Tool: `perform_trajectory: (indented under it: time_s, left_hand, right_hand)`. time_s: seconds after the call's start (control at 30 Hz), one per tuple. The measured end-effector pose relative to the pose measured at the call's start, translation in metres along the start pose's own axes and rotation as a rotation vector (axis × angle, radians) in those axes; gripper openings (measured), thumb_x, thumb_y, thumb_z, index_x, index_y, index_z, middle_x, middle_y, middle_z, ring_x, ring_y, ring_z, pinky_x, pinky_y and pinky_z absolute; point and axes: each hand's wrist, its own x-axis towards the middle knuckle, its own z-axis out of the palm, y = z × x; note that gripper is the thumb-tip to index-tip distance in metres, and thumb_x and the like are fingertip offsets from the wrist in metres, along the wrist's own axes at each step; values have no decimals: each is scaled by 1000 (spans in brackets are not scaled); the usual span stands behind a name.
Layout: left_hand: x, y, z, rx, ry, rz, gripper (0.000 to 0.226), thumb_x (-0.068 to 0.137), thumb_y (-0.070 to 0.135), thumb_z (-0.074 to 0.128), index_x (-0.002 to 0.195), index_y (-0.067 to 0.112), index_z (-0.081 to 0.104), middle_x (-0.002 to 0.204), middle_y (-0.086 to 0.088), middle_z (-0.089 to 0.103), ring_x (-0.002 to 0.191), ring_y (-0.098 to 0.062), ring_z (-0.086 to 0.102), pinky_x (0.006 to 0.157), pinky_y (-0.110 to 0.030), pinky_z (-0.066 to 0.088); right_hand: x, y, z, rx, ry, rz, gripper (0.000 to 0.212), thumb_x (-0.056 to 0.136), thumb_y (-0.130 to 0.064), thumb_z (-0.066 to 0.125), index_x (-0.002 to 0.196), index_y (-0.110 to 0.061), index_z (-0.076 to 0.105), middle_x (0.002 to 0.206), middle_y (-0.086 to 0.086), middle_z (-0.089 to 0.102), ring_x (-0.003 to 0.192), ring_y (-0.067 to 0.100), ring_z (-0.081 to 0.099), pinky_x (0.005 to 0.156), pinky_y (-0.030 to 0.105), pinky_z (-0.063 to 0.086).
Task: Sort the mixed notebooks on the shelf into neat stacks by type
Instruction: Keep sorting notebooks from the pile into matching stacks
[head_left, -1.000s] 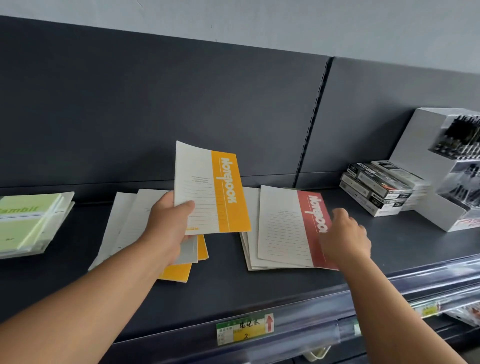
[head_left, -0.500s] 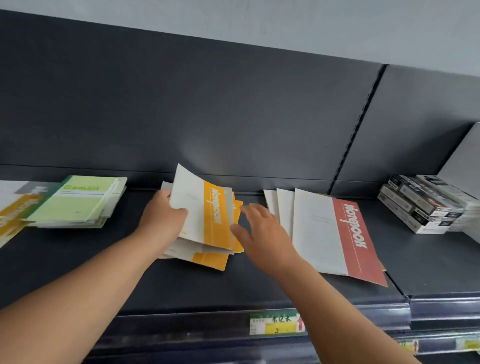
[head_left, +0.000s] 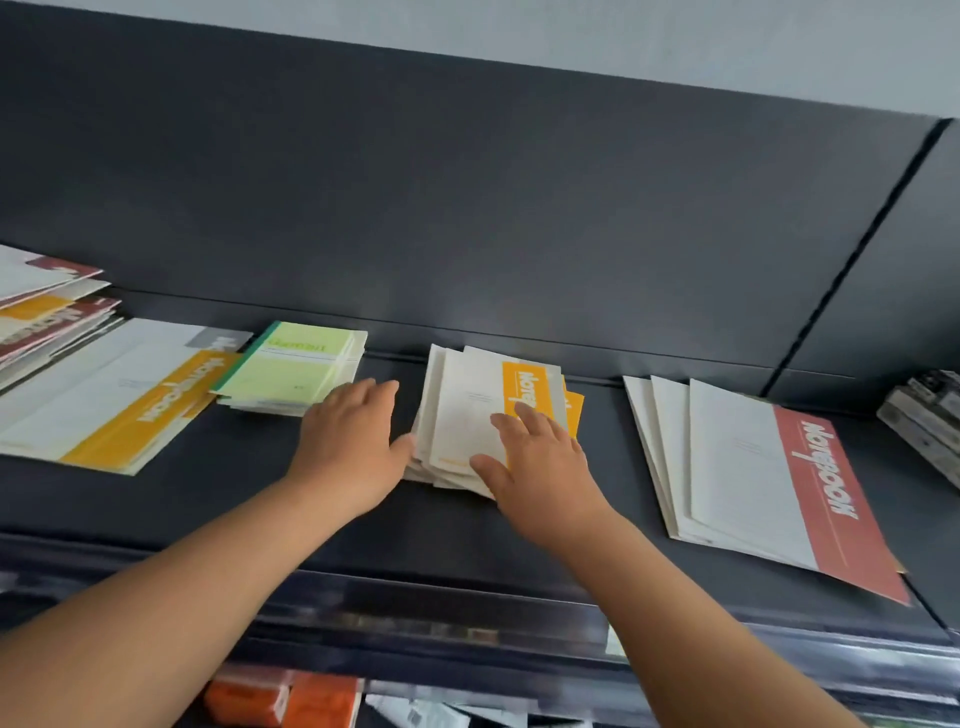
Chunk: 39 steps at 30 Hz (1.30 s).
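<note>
Packets (head_left: 291, 701) in orange are sitting nearest, on the level below at 6 o'clock, under the blurred front rail of the shelf (head_left: 457, 535). Both forearms are reaching across that dark shelf. The left hand (head_left: 350, 447) is lying flat with fingers straight, its thumb touching the 9 o'clock edge of the small yellow notebook pile (head_left: 467, 405). The right hand (head_left: 543, 467) is resting on top of that pile, fingers spread and relaxed (gripping nothing). The pile is lying mid-shelf, slightly fanned. At 3 o'clock of it, well apart, the red notebook stack (head_left: 748, 467) is lying fanned too. At 9 o'clock the green notebook stack (head_left: 291, 364) is sitting just beyond the left fingertips, touching the large yellow notebooks (head_left: 104, 410). Farther toward 9 o'clock a mixed heap (head_left: 47, 306) is running off frame. Boxes (head_left: 930, 415) are sitting at the 3 o'clock edge, near the back panel (head_left: 467, 208).
</note>
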Motion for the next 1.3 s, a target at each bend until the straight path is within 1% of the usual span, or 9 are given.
perform_trajectory:
  time_s: [0.2, 0.4, 0.6, 0.73, 0.9, 1.03, 1.17, 1.23, 1.3]
  left_hand:
    - [-15, -68, -25, 110, 83, 49, 57, 94, 50, 45, 142, 20, 35, 145, -2, 39, 136, -23, 31, 109, -40, 26]
    - [-17, -177, -52, 160, 79, 27, 67, 93, 53, 44, 149, 22, 25, 156, -3, 26, 144, -25, 19, 115, -44, 16]
    - [-11, -292, -80, 183, 49, -13, 66, 95, 54, 38, 150, 23, 21, 157, -3, 22, 144, -25, 17, 117, -42, 14]
    - [-6, -339, -80, 127, -21, 22, 67, 95, 53, 40, 151, 21, 20, 158, -4, 21, 144, -24, 18, 118, -38, 14]
    - [-2, -359, -75, 74, -136, 108, 69, 95, 56, 38, 151, 22, 18, 158, -3, 20, 145, -24, 17, 117, -38, 16]
    - [4, -364, -70, 81, -215, 129, 73, 93, 62, 35, 152, 24, 13, 161, -5, 12, 147, -27, 11, 118, -42, 14]
    - [6, -366, -65, 127, -265, 155, 77, 91, 68, 29, 152, 26, 10, 161, -5, 9, 147, -26, 13, 118, -43, 13]
    - [6, -365, -66, 132, -283, 158, 78, 90, 70, 28, 153, 28, 8, 162, -4, 8, 147, -25, 13, 118, -43, 12]
    - [8, -366, -67, 129, -292, 164, 80, 89, 71, 28, 153, 28, 7, 162, -3, 8, 147, -25, 12, 118, -43, 11]
  right_hand:
    - [7, -64, 9, -57, 2, -55, 59, 100, -48, 39, 152, -23, 23, 162, 3, 14, 149, 26, 11, 119, 42, 13]
    - [29, -168, 27, 9, 77, -146, 60, 98, -45, 45, 151, -21, 28, 160, 3, 22, 148, 23, 17, 121, 37, 15]
    - [55, -284, 57, 171, 41, -184, 58, 100, -38, 47, 151, -17, 29, 159, 0, 24, 147, 17, 20, 117, 29, 20]
    - [74, -333, 84, 299, -8, -63, 58, 99, -37, 49, 150, -18, 30, 158, -1, 26, 144, 18, 27, 113, 32, 30]
    - [92, -357, 105, 335, -45, 178, 59, 95, -40, 52, 147, -20, 30, 146, 2, 38, 131, 27, 41, 104, 44, 42]
    - [103, -367, 112, 339, -48, 254, 62, 93, -41, 53, 147, -21, 29, 145, 3, 38, 130, 28, 42, 103, 47, 44]
    - [113, -373, 114, 465, 0, 293, 65, 92, -38, 57, 148, -22, 28, 149, 1, 35, 131, 29, 41, 103, 47, 44]
    - [117, -371, 110, 574, 56, 370, 60, 91, -35, 60, 144, -24, 34, 142, 0, 42, 123, 26, 49, 98, 46, 48]
    - [121, -368, 103, 759, 115, 472, 56, 92, -28, 62, 141, -24, 36, 122, -6, 53, 100, 16, 58, 83, 37, 54]
